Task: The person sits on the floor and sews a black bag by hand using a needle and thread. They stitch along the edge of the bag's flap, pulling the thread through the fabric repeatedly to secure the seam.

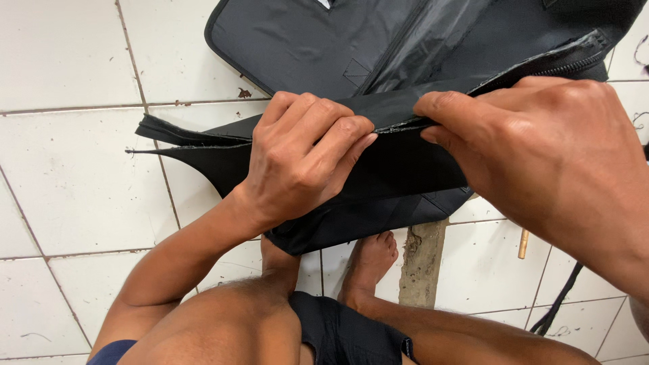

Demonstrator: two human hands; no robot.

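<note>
A black fabric bag (297, 40) with a zipper lies open on the white tiled floor (61, 169). Its long black side strip (196, 145) stretches left to a pointed end. My left hand (301, 159) curls its fingers over the upper edge of that strip near the middle. My right hand (541, 152) pinches the same edge between thumb and fingers a little to the right. A zipper track (574, 64) runs up along the edge behind my right hand.
My bare foot (368, 263) and bent legs sit below the bag. A rough patch of cement (422, 260) fills a gap between tiles. A black strap (561, 301) and a small brass-coloured rod (522, 243) lie at the lower right.
</note>
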